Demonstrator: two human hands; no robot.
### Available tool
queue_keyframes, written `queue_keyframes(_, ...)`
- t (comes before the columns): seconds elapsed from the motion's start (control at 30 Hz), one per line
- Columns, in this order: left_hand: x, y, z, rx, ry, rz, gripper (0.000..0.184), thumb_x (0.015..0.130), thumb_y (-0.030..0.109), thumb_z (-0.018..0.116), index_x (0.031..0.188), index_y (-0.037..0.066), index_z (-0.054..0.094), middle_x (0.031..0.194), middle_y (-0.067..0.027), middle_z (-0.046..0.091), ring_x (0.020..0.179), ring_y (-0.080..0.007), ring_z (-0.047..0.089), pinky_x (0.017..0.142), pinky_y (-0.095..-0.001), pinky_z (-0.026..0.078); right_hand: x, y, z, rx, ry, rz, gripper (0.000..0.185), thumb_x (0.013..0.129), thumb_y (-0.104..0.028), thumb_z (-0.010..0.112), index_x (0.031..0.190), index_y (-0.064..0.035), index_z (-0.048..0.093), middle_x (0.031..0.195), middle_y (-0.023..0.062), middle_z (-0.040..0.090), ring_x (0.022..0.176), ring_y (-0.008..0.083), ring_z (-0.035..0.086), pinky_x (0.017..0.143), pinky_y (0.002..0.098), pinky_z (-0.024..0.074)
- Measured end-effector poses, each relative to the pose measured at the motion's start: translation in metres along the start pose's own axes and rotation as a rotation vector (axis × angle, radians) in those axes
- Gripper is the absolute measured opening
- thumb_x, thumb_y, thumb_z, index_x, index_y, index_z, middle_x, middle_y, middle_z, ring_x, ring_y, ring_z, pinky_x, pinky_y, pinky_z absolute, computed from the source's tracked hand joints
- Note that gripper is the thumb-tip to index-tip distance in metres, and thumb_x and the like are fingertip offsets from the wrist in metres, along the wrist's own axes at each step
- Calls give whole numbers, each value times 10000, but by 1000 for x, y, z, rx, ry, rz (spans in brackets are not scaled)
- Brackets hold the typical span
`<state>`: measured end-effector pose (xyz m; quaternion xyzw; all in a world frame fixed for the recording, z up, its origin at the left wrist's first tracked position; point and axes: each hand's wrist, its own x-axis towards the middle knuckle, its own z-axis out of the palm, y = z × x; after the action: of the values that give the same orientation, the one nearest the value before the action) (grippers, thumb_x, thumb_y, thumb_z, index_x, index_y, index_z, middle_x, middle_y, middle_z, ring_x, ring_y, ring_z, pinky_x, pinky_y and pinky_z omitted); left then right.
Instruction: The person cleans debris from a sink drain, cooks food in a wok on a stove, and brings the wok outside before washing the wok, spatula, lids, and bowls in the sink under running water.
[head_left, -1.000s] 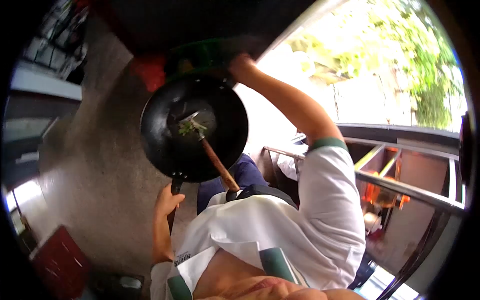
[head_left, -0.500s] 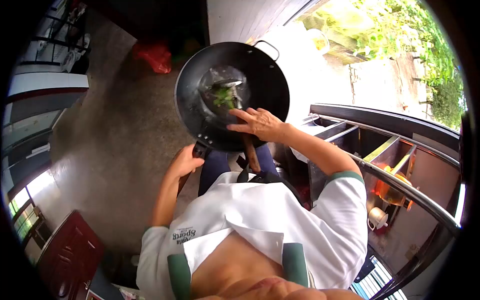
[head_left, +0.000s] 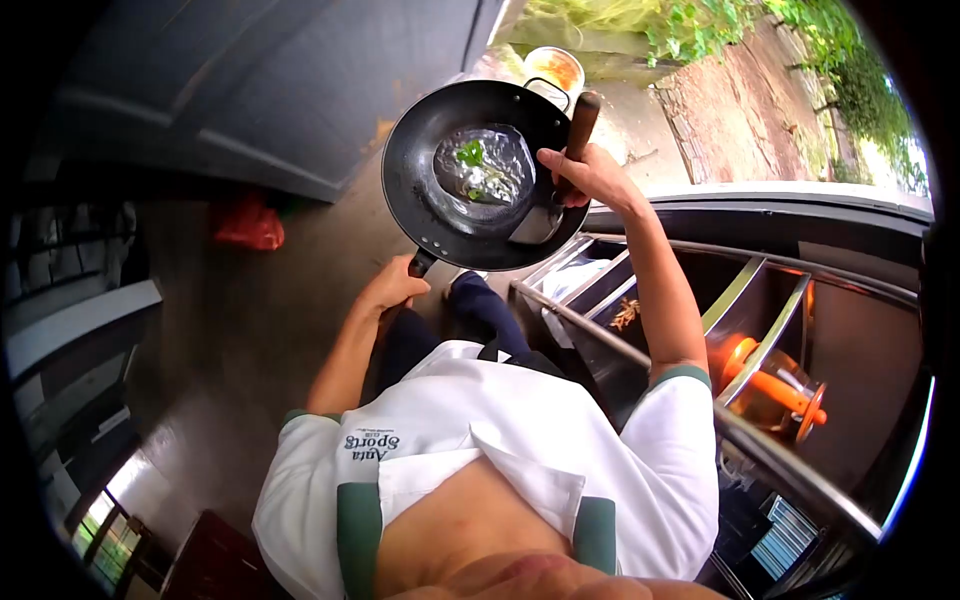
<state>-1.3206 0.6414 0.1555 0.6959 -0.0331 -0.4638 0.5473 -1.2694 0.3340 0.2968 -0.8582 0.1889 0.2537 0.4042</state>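
Note:
A black wok (head_left: 410, 170) is held out in front of my body, its inside facing me. Clear liquid (head_left: 510, 165) pools in its bottom, with a few green leaves (head_left: 469, 152) in it. My left hand (head_left: 396, 284) is closed around the wok's dark handle (head_left: 423, 262). At the right rim, my right hand (head_left: 590, 178) grips a spatula with a wooden handle (head_left: 583, 122). The handle points away from me, and the metal blade (head_left: 536, 224) lies against the wok's inner wall on the near right. A wire loop handle (head_left: 548, 92) shows on the wok's far rim.
On the right runs a metal-framed rack (head_left: 740, 300) holding an orange-handled container (head_left: 770, 385). Beyond the wok stands a white bucket (head_left: 555, 70) with orange-brown contents. A grey door (head_left: 280, 90) is at the upper left; a red plastic bag (head_left: 248, 226) lies on the floor.
The wok has moved right toward the doorway as my body turned. My right hand has shifted to the right rim, and the spatula has flipped so its handle points away. Leaves and liquid show more clearly.

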Motion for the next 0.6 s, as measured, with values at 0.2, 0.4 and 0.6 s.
queue_keyframes(0.2,109,34,10,-15,-143,-51,169,629,23,626,685,8,467,559,-43,489,409,-116,470,378,-256,361,77,69,3,245,291,-59,356,742,-331,645,704,16,574,588,88,585,469,160,580,440,273,470)
queue_keyframes(0.4,217,78,9,135,-256,-82,159,610,13,609,605,-4,451,487,-53,476,360,-136,473,344,-273,366,165,134,0,484,533,-143,277,782,-261,622,690,-8,557,542,30,557,475,78,519,426,232,397)
queue_keyframes(0.6,350,122,-3,246,-407,-177,128,618,-16,586,669,-15,469,517,-48,471,395,-122,466,357,-267,368,184,157,-64,724,620,-52,180,830,-180,576,836,0,558,709,43,597,605,76,561,542,204,459)
